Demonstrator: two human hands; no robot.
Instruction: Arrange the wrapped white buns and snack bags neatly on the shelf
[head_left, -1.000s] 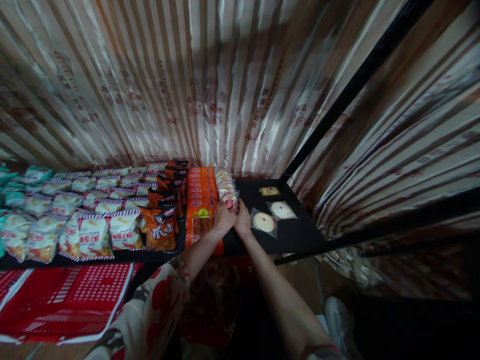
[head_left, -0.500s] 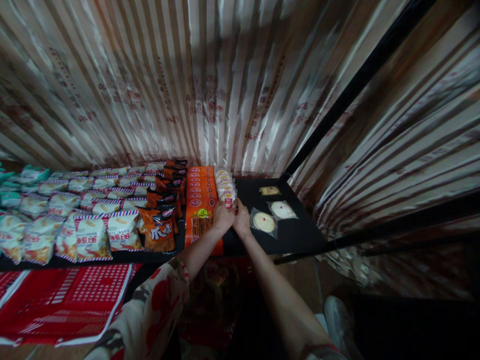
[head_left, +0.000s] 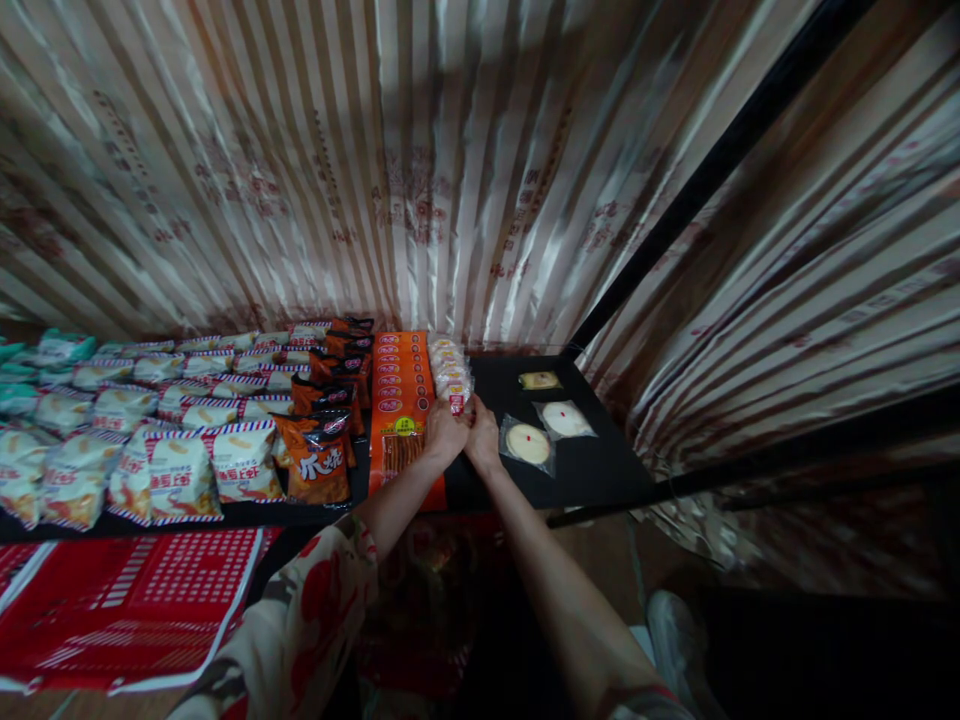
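Note:
My left hand [head_left: 445,436] and my right hand [head_left: 482,432] meet at the near end of a row of small clear-wrapped snack packets [head_left: 450,365]. Both hands are closed around the nearest packet [head_left: 457,402], which has a red and white label; its lower part is hidden by my fingers. Left of the row, beside my left hand, lie overlapping flat orange snack packs [head_left: 401,385]. To the right of my right hand are two round white pastries in clear wrap, the nearer pastry [head_left: 528,443] and the farther pastry [head_left: 566,419]. Behind them is a small yellowish packet [head_left: 540,381].
Dark-orange snack bags [head_left: 315,465] and several rows of white snack bags [head_left: 244,462] fill the black shelf [head_left: 600,465] on the left. A red basket [head_left: 150,600] is below. A black post [head_left: 697,190] slants up at right, and striped sheeting [head_left: 420,180] hangs behind.
Almost nothing differs. Both hands stay at the near end of the packet row, and the view has shifted very slightly.

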